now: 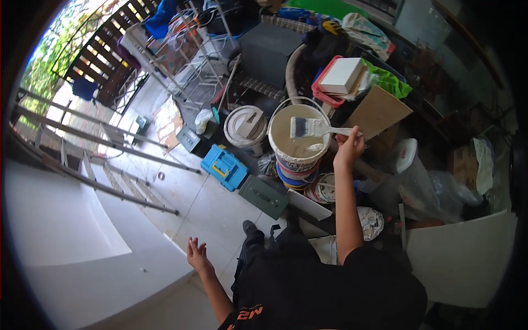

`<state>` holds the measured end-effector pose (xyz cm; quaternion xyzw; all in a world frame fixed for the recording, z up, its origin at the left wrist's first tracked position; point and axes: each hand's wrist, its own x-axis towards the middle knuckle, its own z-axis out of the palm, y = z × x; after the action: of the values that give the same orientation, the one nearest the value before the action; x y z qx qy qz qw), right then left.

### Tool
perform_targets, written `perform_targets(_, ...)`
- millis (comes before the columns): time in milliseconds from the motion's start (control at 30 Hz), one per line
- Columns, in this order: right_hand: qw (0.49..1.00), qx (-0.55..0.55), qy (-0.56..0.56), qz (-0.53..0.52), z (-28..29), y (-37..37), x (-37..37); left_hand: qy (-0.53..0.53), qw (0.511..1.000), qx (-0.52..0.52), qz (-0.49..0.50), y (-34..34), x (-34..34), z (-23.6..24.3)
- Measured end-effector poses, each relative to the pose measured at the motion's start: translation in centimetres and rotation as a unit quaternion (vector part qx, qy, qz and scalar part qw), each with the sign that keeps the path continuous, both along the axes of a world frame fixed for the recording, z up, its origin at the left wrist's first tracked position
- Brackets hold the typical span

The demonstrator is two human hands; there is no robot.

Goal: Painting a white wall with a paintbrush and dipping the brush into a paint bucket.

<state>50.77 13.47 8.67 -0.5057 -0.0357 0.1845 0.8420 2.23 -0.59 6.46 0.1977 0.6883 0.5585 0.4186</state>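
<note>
My right hand (pixel 348 147) is closed around the handle of a wide, flat paintbrush (pixel 314 127), its dark bristles and pale, paint-smeared body pointing left. The brush hangs over the mouth of a white bucket (pixel 300 166), whose inside is coated with cream-coloured paint. The bucket's wire handle stands up at the back, and it rests on a stack of other tubs. Off to the lower left, my left hand (pixel 198 256) is held in the air with its fingers loosely bent and apart, nothing in it. Whether the bristles touch the paint cannot be made out.
A lidded bucket (pixel 246 131) stands left of the paint bucket, beside a blue toolbox (pixel 225 167) and a dark green metal case (pixel 264 197). A metal ladder (pixel 110 144) leans at the left. Clutter, a brown board (pixel 379 113) and a white panel (pixel 462 258) crowd the right.
</note>
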Motion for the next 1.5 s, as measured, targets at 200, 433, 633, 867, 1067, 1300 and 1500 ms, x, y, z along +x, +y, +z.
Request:
perform_targets(200,0.978,0.080,0.187,0.043,-2.0,-1.1,2.4,-0.100,0.988,0.014,0.118,-7.4,-3.2,0.6)
perform_targets(433,0.984,0.067,0.161,-0.029,-2.8,-0.6,0.9,-0.138,0.957,0.052,0.248,-17.4,-8.8,-1.4)
perform_targets(633,0.961,0.163,0.215,-0.066,-0.1,-1.0,-0.1,-0.176,0.916,0.076,0.353,-28.9,-14.6,-6.4)
perform_targets(867,0.894,0.256,0.212,0.300,2.6,-2.3,-17.3,-0.225,0.828,0.138,0.494,-41.8,-20.4,-12.2)
perform_targets(1067,0.749,0.084,0.215,0.621,4.1,-13.9,-44.5,-0.287,0.793,0.457,0.282,-30.1,-22.0,-5.9)
perform_targets(1300,0.489,-0.094,0.296,0.815,3.6,-30.3,-64.0,-0.280,0.706,0.595,0.262,-33.0,-26.2,4.3)
perform_targets(1500,0.206,-0.138,0.323,0.913,4.5,-36.9,-71.6,-0.040,0.707,0.535,0.461,-43.2,-31.7,6.3)
